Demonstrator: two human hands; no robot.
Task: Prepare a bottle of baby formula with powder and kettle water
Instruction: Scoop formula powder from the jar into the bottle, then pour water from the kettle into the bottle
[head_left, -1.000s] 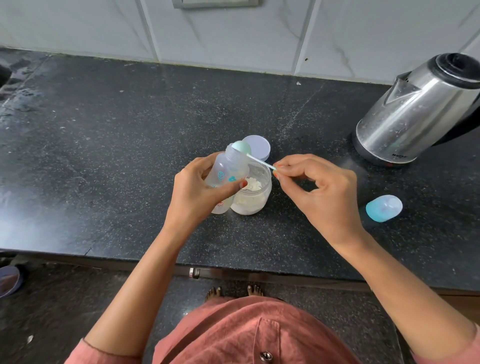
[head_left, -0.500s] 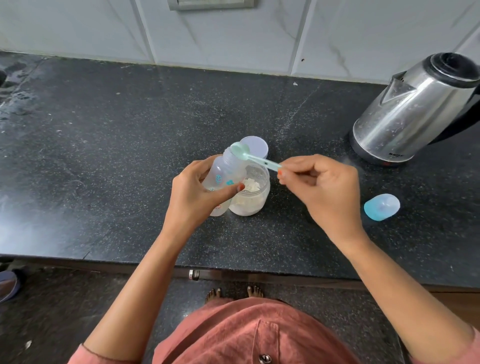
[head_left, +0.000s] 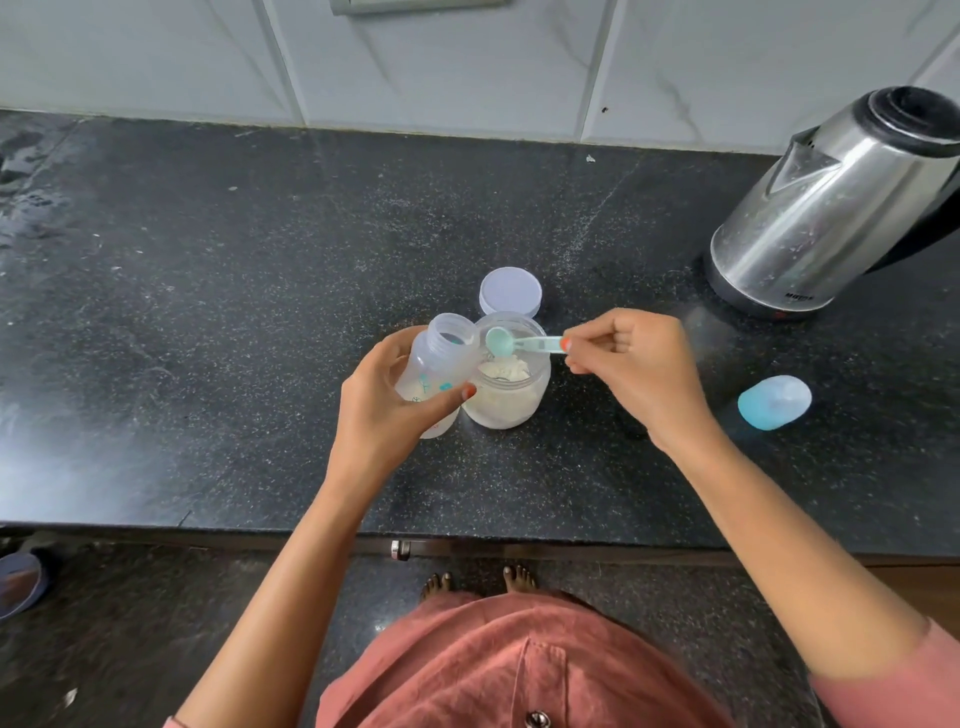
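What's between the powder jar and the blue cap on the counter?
In the head view, the right hand, pinching a green scoop over the jar; then bare counter up to the cap.

Black speckled tabletop (head_left: 208, 312); silver kettle (head_left: 810, 218) far right; mint scoop (head_left: 501, 343); clear bottle (head_left: 439, 374) (teal print); pale lilac lid (head_left: 510, 291); blue cap (head_left: 774, 402).
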